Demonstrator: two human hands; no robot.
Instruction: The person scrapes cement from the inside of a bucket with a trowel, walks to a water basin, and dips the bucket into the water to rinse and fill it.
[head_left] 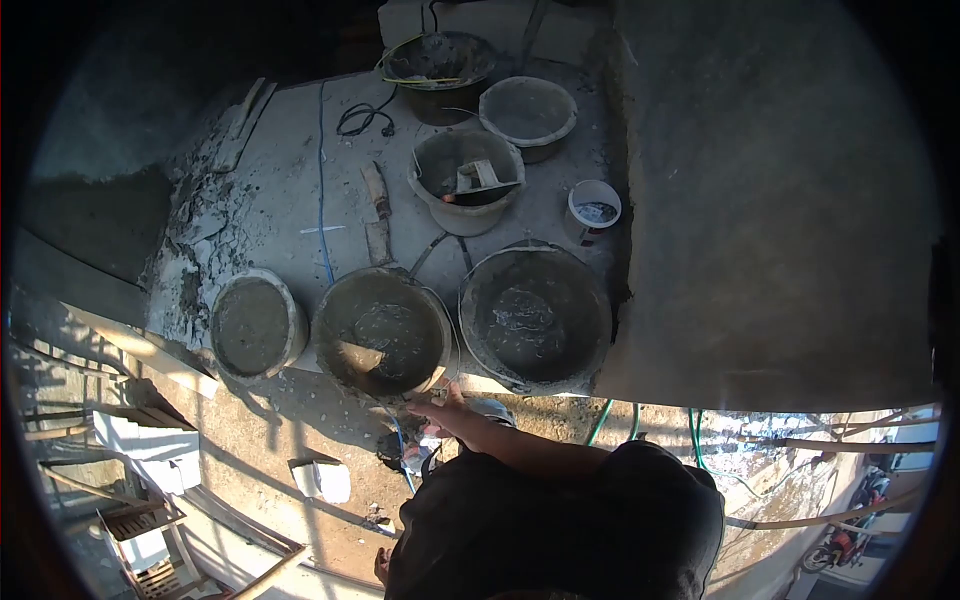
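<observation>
- The middle bucket (pixel 343 308) is standing just left of the wide bucket (pixel 583 290).
- Your right hand (pixel 438 404) is meeting its near rim, grip unclear; your left hand (pixel 382 565) is hanging lower, closure unclear.
- It's probably weighing heavy, sloshing; favour opposite rims.

a grey concrete ledge (pixel 283 145) beyond the right fingers (pixel 428 408) bears a round grey bucket (pixel 338 320) nearest them, a smaller round grey tub (pixel 298 322) to their left, a wider round grey bucket (pixel 588 310) to their right, a white pail (pixel 597 190) farther off.
</observation>
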